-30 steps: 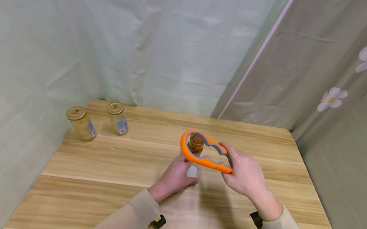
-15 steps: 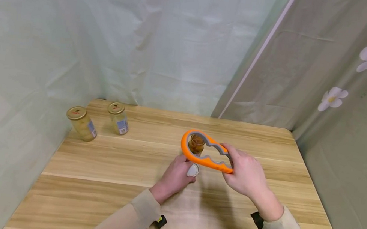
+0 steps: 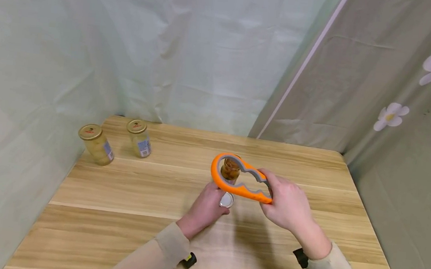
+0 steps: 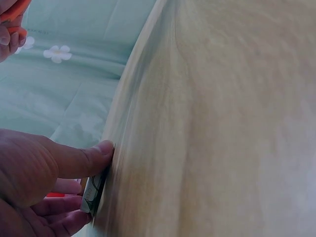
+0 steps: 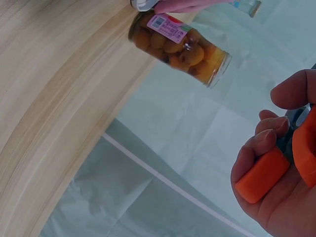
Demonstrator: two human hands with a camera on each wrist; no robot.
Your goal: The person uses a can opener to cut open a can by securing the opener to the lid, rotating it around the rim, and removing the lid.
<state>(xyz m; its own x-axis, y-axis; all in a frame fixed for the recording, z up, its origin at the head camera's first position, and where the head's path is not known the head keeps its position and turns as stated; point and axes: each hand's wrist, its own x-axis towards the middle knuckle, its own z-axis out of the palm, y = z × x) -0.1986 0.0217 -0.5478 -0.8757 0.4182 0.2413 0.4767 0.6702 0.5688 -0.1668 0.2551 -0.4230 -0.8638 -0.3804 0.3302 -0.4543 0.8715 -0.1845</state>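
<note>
My left hand [image 3: 205, 206] is low at the table with its thumb and fingers around a round lid [image 3: 226, 199], white underside up. The left wrist view shows that lid [image 4: 94, 190] edge-on between thumb and fingertips, right at the tabletop. Just beyond stands an uncovered glass jar [image 5: 180, 47] of brownish-orange round fruit with a pink label. My right hand [image 3: 289, 200] grips the handle end of an orange jar opener [image 3: 248, 194] with a grey toothed inner edge. The opener is held above the table, and its loop frames the jar's mouth in the head view.
Two sealed jars with gold lids, one nearer the left edge [image 3: 96, 145] and one behind it [image 3: 139, 139], stand at the table's back left. The wooden table [image 3: 108, 237] meets pale curtains [image 3: 207, 62] at the back and sides.
</note>
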